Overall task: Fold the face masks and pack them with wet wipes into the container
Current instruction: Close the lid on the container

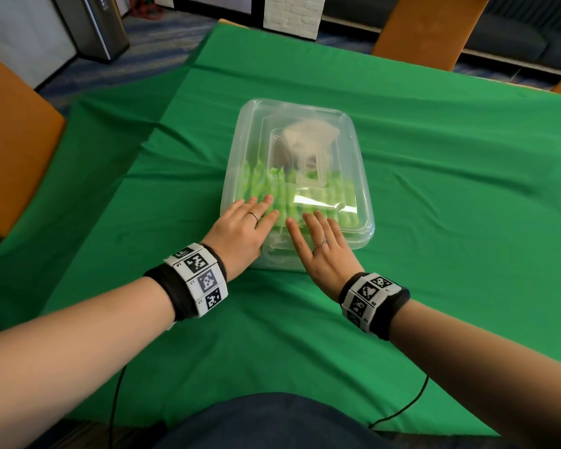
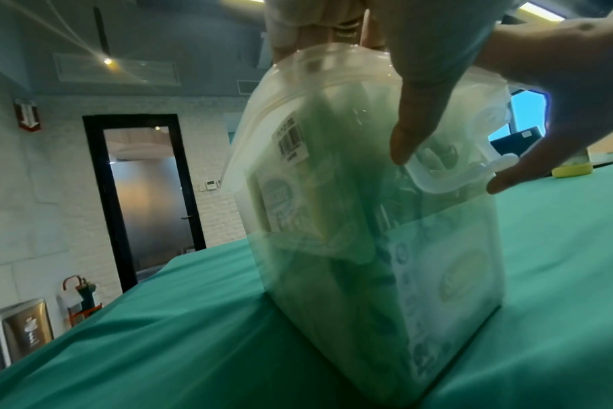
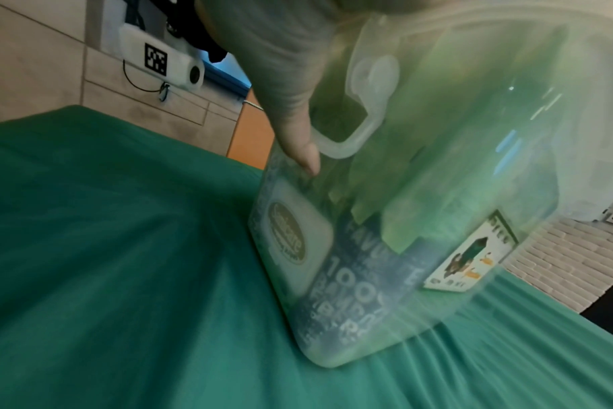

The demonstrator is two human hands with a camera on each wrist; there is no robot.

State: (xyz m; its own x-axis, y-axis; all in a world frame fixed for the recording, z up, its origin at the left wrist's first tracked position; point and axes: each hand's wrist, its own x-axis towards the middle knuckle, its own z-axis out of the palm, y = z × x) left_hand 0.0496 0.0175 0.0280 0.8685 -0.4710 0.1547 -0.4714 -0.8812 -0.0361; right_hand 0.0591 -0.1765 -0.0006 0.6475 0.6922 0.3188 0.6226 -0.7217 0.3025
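Green tablecloth [image 1: 434, 189], lidded container [image 1: 353, 150], hands flat atop

Green-clothed table [image 1: 434, 222] under lidded container [image 1: 353, 150]

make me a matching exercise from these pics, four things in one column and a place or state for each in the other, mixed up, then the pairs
Things:
1. left hand
2. right hand
3. lid
4. wet wipes pack

Places or states:
A. closed on top of the clear container
B. lies flat on the lid's near left part, fingers straight
C. inside the container, print showing through its wall
D. lies flat on the lid's near middle, fingers spread

Pairs: 1-B, 2-D, 3-A, 4-C
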